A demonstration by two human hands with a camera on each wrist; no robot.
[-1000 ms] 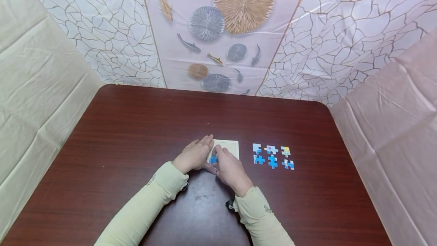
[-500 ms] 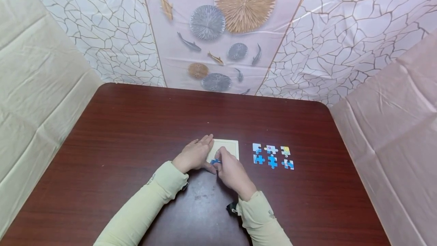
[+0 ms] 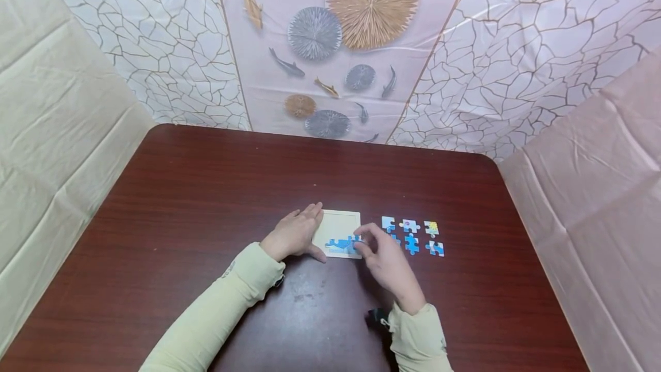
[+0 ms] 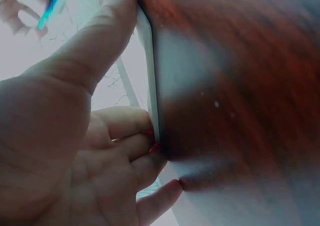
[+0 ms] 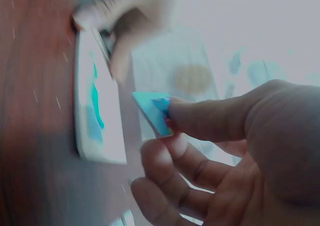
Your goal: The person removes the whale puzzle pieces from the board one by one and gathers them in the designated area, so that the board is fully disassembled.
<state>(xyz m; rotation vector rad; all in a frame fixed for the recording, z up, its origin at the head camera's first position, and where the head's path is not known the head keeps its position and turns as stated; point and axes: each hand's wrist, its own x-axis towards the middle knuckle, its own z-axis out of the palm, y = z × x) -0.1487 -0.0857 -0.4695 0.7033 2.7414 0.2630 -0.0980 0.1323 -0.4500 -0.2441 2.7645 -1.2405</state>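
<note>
A shallow cream puzzle tray (image 3: 341,220) lies on the table, with joined blue jigsaw pieces (image 3: 338,245) along its near side. My left hand (image 3: 296,235) rests at the tray's left edge, fingers straight and thumb spread along the near corner. In the left wrist view, the fingers and thumb (image 4: 100,41) touch the tray's rim. Over the tray's near right corner, my right hand (image 3: 384,257) pinches a blue jigsaw piece (image 5: 152,111) between thumb and fingers. The right wrist view shows this piece tilted and apart from the tray.
To the right of the tray, several loose jigsaw pieces (image 3: 411,243) lie in two rows on the dark red-brown table (image 3: 232,177). My right hand partly covers one of them. Patterned curtains (image 3: 330,73) stand behind the table's far edge.
My right hand has moved right, from the tray's near left part to its near right corner, uncovering the blue pieces there. My left hand has stayed in place.
</note>
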